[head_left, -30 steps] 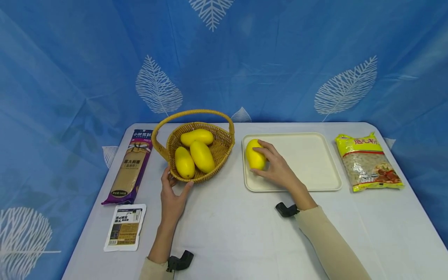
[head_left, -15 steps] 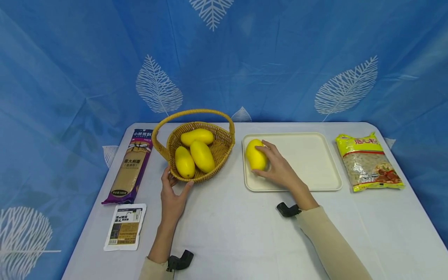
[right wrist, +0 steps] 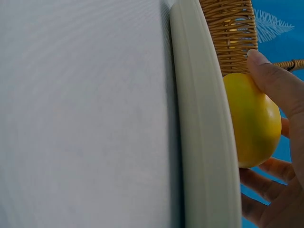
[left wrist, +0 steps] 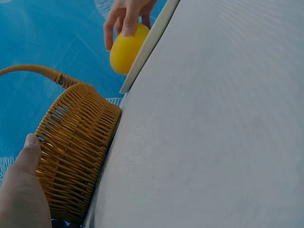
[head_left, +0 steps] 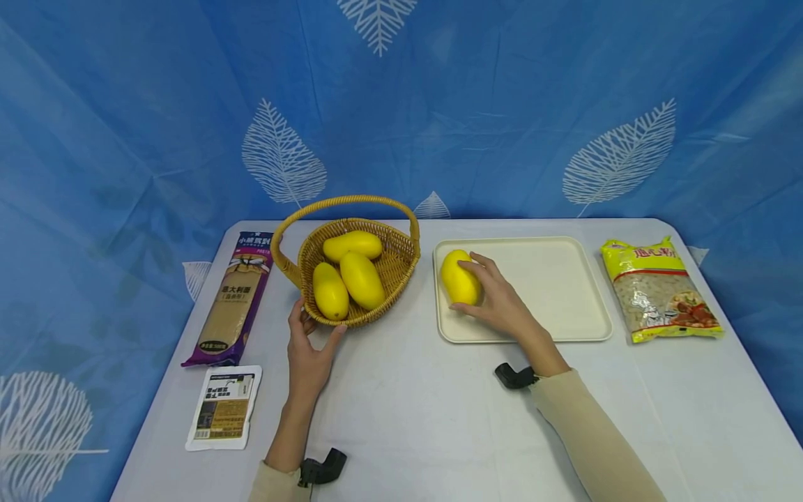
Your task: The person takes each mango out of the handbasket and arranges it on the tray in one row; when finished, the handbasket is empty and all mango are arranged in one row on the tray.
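Observation:
A yellow mango (head_left: 460,277) lies at the left end of a cream tray (head_left: 539,293). My right hand (head_left: 498,303) holds it from the right, thumb on the near side and fingers on the far side. The right wrist view shows the thumb against the mango (right wrist: 254,123), partly hidden by the tray's wall. A wicker basket (head_left: 401,268) with a tall handle contains three more mangoes (head_left: 362,280). At its near left side, my left hand (head_left: 309,359) holds the basket, its thumb (left wrist: 29,152) against the woven wall; the other fingers are mostly hidden.
Left of the basket lies a purple pasta packet (head_left: 232,300), with a white-edged sachet (head_left: 222,408) nearer the front. A yellow bag (head_left: 661,289) sits right of the tray. All rest on a white-covered table (head_left: 433,418) before a blue curtain (head_left: 502,125).
The held mango and my right hand have shifted very slightly to the right on the tray. My left hand and the basket stay in place.

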Tool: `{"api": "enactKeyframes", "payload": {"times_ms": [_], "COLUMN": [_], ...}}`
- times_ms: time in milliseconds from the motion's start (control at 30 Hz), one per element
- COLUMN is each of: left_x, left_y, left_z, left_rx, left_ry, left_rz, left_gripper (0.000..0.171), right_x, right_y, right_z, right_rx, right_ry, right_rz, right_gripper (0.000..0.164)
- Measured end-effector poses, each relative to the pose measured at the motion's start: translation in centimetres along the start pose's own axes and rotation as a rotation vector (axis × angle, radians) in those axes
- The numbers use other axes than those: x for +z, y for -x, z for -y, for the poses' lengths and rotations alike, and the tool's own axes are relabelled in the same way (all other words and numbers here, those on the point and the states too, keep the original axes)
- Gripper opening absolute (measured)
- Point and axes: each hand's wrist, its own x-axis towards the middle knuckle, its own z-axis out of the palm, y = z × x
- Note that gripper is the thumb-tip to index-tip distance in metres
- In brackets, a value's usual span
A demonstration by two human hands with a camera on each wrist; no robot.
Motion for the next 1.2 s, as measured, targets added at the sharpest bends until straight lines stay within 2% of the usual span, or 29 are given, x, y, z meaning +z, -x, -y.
{"api": "enactKeyframes", "payload": {"times_ms": [567,867,1033,1200], "left_x": [0.0,0.0,0.0,0.1], "left_y": [0.0,0.0,0.0,0.1], "left_z": [0.1,0.0,0.1,0.1], "left_rx": [0.029,0.027,0.031,0.021], "left_ry": [-0.017,-0.022,-0.014,-0.009], "left_rz": [-0.008,-0.006,-0.009,-0.01], "left_gripper": [0.087,0.089,0.09,0.089], "right_x": [-0.4,-1.3,-2.0,-2.3], "right_y": [0.4,0.7,0.3,-0.4], "right_z": [0.2,0.3,2.0,4.4], "right_rx": [0.04,-0.078,-0.142,-0.187], "right_ry": [0.083,0.116,0.111,0.065], "right_rz": [-0.009,-0.091,-0.119,-0.094], "right_gripper": [0.088,0.086,0.088,0.086]}}
